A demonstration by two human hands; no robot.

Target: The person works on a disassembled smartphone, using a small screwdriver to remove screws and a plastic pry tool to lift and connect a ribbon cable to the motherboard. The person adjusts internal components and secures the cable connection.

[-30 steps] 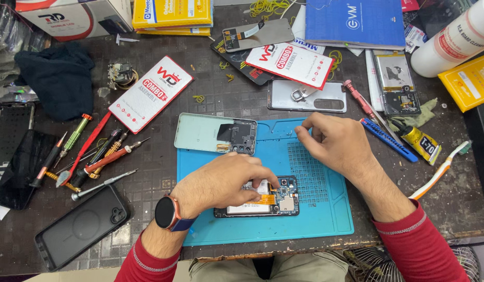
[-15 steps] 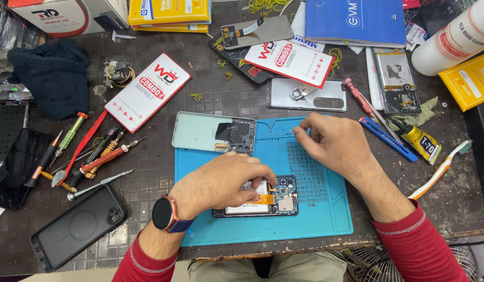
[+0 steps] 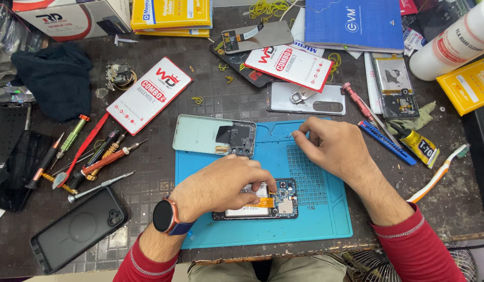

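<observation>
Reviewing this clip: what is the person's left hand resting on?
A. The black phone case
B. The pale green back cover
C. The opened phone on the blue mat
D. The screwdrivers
C: the left hand lies over the opened phone on the blue mat, fingertips at its orange flex strip.

Single head-worn camera, looking steeply down, close over cluttered workbench (image 3: 148, 172)
</observation>
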